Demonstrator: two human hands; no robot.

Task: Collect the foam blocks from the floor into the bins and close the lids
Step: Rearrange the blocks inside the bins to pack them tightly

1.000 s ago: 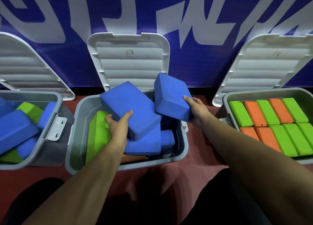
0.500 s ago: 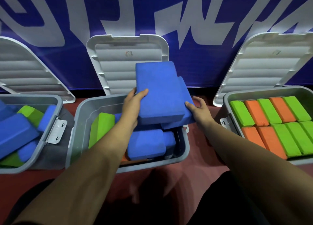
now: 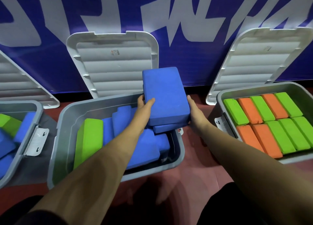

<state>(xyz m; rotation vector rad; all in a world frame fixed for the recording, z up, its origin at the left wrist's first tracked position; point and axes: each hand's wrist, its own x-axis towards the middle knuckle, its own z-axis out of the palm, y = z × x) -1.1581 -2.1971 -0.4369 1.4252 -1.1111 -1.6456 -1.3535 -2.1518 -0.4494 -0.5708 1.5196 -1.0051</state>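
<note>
Two blue foam blocks are stacked flat above the right end of the middle grey bin (image 3: 57, 140). The top blue block (image 3: 165, 96) hides most of the lower blue block (image 3: 166, 128). My left hand (image 3: 145, 104) grips the stack's left side, thumb on the top face. My right hand (image 3: 194, 109) holds its right side. Inside the bin lie a green block (image 3: 89, 140) on edge and several blue blocks (image 3: 142, 148). The bin's white lid (image 3: 111, 62) stands open against the wall.
A left bin (image 3: 28, 135) holds blue and green blocks, its lid (image 3: 20, 82) open. A right bin (image 3: 225, 96) is packed with rows of green and orange blocks, its lid (image 3: 257, 59) leaning on the blue banner wall. Red floor lies in front.
The two blue blocks, held apart a second ago, have been brought together into one flat stack. Both hands have closed in on its sides over the bin's right end.
</note>
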